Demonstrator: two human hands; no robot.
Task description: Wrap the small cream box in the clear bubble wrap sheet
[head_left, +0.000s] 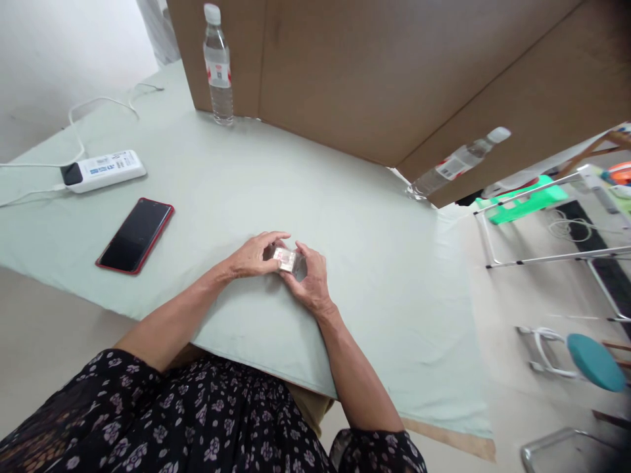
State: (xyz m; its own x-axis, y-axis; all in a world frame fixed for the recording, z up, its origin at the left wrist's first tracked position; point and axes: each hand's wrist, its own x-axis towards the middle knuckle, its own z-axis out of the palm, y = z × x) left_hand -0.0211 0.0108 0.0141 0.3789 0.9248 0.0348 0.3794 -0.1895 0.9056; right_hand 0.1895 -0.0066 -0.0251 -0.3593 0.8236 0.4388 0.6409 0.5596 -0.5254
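Note:
Between my hands is a small pale box (284, 259) with faint reddish print on its top and shiny, clear-looking sides; its exact kind is too small to make out. My left hand (253, 256) grips it from the left, thumb along the near edge and fingers curved behind. From the right, my right hand (311, 277) curls round the other end, with thumb and fingers at its edges. The box is just over the pale green tablecloth (305, 190), near the front edge; whether it touches the cloth I cannot tell.
Left on the table lie a red-edged phone (135, 235) and a white power bank (104, 171) with cables. Two water bottles (217, 72) stand against the brown cardboard panel (325, 72) at the back. To the right, a teal stool (595, 361) and a metal rack (537, 257) are on the floor.

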